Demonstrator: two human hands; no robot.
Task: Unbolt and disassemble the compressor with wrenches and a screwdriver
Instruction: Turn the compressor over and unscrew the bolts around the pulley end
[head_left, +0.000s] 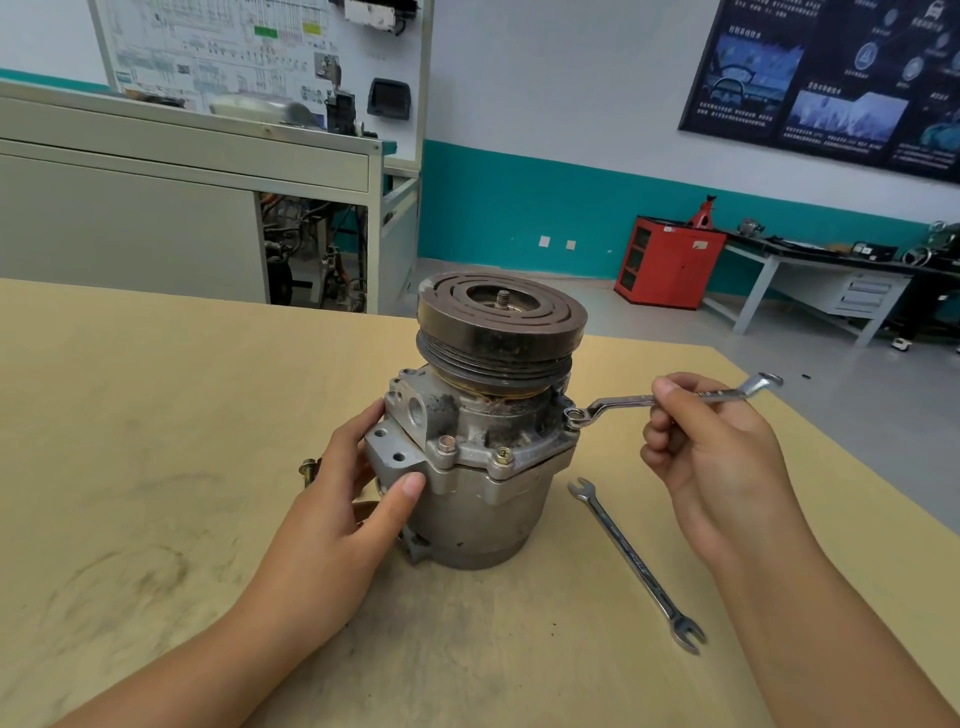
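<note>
A grey metal compressor (483, 499) stands upright on the tan table (156, 441), its dark grooved pulley (501, 332) on top. My left hand (343, 499) grips the compressor's left side, thumb on the flange. My right hand (711, 452) holds a ring wrench (623, 402) by its shaft. The wrench's ring end sits over a bolt on the flange's right side. Two flange bolts (501, 456) show at the front. A loose bolt (307, 470) lies on the table behind my left hand.
A second open-end wrench (636, 564) lies on the table to the right of the compressor. The table's right edge runs diagonally past my right hand. A grey cabinet (156, 208) stands behind the table, and a red cabinet (670, 262) further back.
</note>
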